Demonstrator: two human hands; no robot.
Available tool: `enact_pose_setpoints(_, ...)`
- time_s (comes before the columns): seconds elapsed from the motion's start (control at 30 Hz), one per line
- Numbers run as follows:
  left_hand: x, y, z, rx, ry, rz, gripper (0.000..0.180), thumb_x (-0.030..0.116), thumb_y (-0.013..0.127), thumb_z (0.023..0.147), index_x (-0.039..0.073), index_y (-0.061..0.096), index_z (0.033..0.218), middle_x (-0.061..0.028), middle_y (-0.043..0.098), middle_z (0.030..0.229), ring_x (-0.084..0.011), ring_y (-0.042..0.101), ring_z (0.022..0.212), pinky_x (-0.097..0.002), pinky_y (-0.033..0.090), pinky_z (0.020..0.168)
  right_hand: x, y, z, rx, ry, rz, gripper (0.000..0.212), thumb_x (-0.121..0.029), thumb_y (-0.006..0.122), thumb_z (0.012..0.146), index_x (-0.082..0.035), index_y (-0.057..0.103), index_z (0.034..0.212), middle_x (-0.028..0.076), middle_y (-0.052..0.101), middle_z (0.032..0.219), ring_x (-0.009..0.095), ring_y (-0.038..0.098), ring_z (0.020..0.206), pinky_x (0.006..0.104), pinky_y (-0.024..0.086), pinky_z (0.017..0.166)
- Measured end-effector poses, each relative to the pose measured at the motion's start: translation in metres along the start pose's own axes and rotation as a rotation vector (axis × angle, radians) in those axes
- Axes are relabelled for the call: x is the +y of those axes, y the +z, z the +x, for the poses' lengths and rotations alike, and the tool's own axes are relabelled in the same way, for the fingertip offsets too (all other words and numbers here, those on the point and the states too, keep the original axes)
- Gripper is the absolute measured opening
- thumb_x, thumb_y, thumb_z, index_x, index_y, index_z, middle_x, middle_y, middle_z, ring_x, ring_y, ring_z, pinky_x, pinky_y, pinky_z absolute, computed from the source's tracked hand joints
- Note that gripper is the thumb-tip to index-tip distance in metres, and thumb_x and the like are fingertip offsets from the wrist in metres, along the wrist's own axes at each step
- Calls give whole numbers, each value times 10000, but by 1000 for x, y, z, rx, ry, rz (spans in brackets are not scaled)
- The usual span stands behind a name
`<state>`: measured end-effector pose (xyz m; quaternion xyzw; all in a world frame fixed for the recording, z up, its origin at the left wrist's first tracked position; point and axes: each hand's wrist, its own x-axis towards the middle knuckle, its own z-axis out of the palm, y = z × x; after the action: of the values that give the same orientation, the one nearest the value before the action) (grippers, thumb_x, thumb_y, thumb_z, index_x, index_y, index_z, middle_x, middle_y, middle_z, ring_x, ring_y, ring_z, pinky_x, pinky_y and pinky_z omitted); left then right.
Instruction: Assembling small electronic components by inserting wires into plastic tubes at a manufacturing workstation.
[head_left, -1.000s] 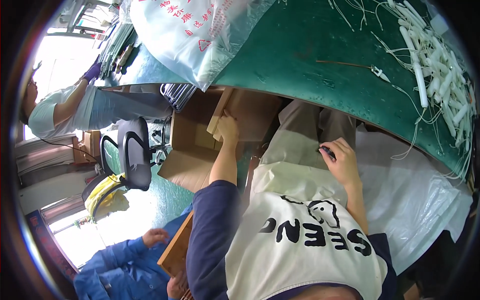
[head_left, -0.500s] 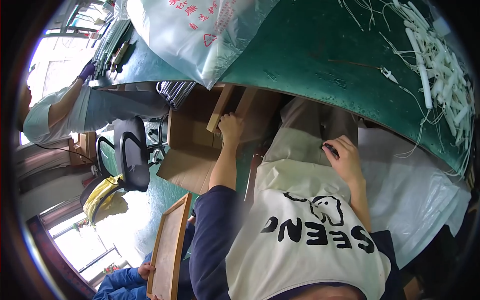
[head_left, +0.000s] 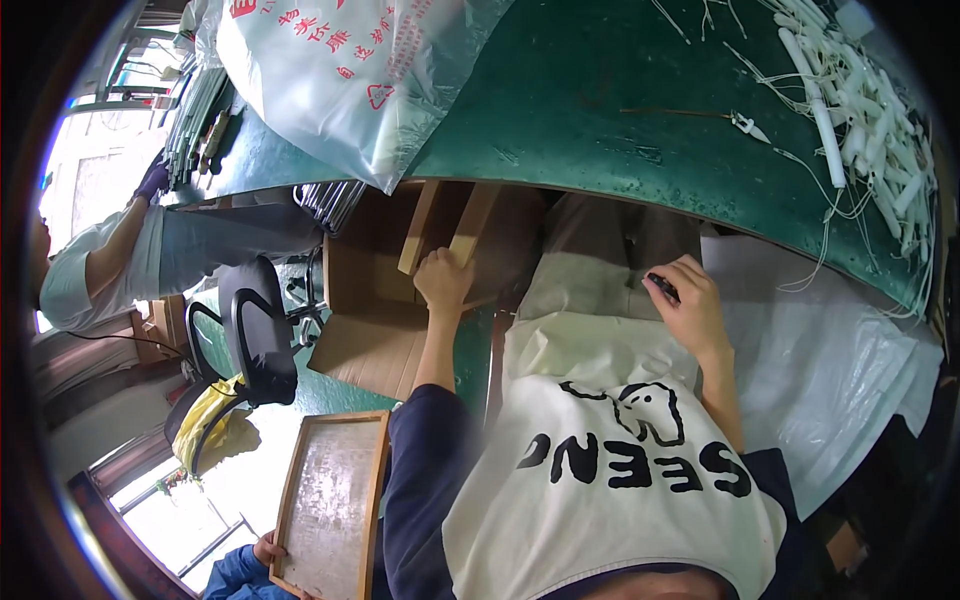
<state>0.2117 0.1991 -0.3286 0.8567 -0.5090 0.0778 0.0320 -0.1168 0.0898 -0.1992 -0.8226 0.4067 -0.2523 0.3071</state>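
Reaching forward with the left hand [head_left: 442,280] in the head view, touching the near end of a wooden bar [head_left: 474,225] inside an open cardboard box [head_left: 365,345]. Curling the fingers of that hand inward at the wood, hiding the fingertips, and so being unable to tell a firm grasp from a light rest. Seeing a second wooden bar [head_left: 420,226] just to the left, roughly alongside the first, below the front edge of a green table [head_left: 560,110].

Holding a small black object [head_left: 663,287] in the right hand [head_left: 688,295], pinching it between thumb and bent fingers, leaving no gap around it. Keeping that object above the grey-brown trousers [head_left: 575,265], near the table's edge and well apart from the box.

Facing a white plastic bag [head_left: 330,90] on the table, with a heap of white cylinders and cords [head_left: 860,140] lying at the far right. Sitting beside a translucent plastic sheet [head_left: 800,370] on the right. Showing at the lower left a co-worker's hand [head_left: 267,548], gripping the edge of a wood-framed panel [head_left: 328,500] near a dark chair [head_left: 258,320].
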Motion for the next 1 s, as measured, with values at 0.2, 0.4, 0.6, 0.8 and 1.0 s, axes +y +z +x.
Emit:
enact_pose_setpoints(0.2, 0, -24, -2, 35, -36, -36, 328, 336, 722, 585, 66, 548, 650, -101, 598, 647, -293, 611, 604, -390, 501, 542, 1, 3, -6, -33, -32, -53, 106, -51, 660, 724, 2, 596, 790, 94, 580, 729, 252, 551, 682, 343, 451, 586)
enact_pose_setpoints(0.4, -11, 3, 22, -51, -34, -21, 316, 323, 718, 587, 46, 593, 673, -136, 618, 658, -314, 616, 590, -396, 498, 533, -5, 9, -6, -42, -30, -36, 105, -55, 659, 727, 2, 597, 789, 90, 584, 734, 252, 549, 704, 344, 450, 602)
enact_pose_setpoints(0.6, -3, 14, 22, -26, -42, -96, 363, 388, 688, 615, 44, 599, 690, -164, 621, 653, -338, 620, 642, -423, 489, 588, -6, 0, -12, -17, -14, -48, 106, -68, 655, 732, -1, 598, 792, 89, 587, 740, 254, 552, 713, 346, 448, 612)
enact_pose_setpoints(0.8, -13, 21, 24, -22, -6, -71, 301, 313, 657, 632, 25, 589, 687, -155, 619, 669, -325, 618, 610, -405, 503, 566, 0, 1, -11, -27, -4, -88, 102, -65, 656, 729, -6, 600, 791, 98, 586, 746, 262, 557, 710, 346, 450, 608)
enact_pose_setpoints(1.0, -17, 53, 29, 61, -31, -138, 303, 314, 686, 626, 35, 582, 685, -158, 616, 667, -343, 613, 604, -423, 500, 565, 1, -6, -11, -32, 55, -103, 102, -63, 655, 729, -9, 605, 798, 100, 586, 753, 262, 557, 716, 350, 452, 619)
